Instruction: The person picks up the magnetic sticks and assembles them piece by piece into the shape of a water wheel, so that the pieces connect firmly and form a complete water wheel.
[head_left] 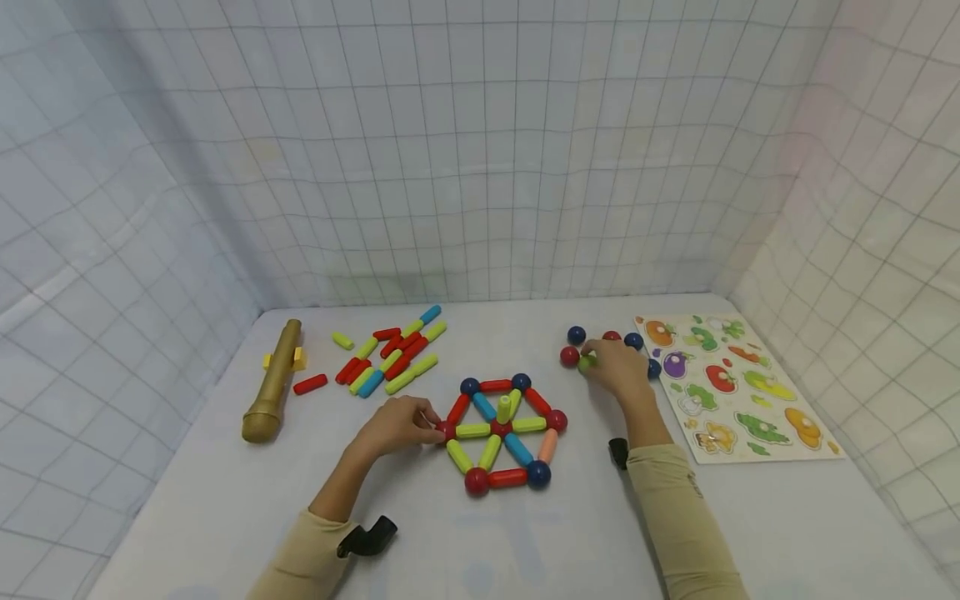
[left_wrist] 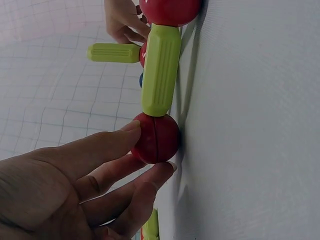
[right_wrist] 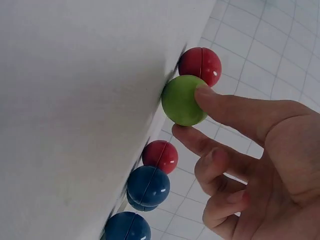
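A flat hexagon of magnetic rods and balls (head_left: 517,450) lies mid-table, with spokes meeting at a red centre ball and a yellow-green rod (head_left: 504,408) standing upright there. At its left corner, my left hand (head_left: 397,427) pinches a red ball (left_wrist: 157,142) between thumb and fingers; a yellow-green rod (left_wrist: 161,70) joins that ball. Further right, my right hand (head_left: 618,367) holds a green ball (right_wrist: 182,102) with its thumb and index finger, the other fingers curled. Loose red balls (head_left: 570,357) and blue balls (right_wrist: 148,186) lie around that hand.
Several loose rods (head_left: 397,358) in red, blue and yellow-green lie at the back left. A gold-coloured tube (head_left: 273,383) sits beyond them, beside small yellow blocks (head_left: 299,359). On the right is a vegetable picture board (head_left: 738,383). Gridded white cloth (head_left: 495,167) surrounds the table.
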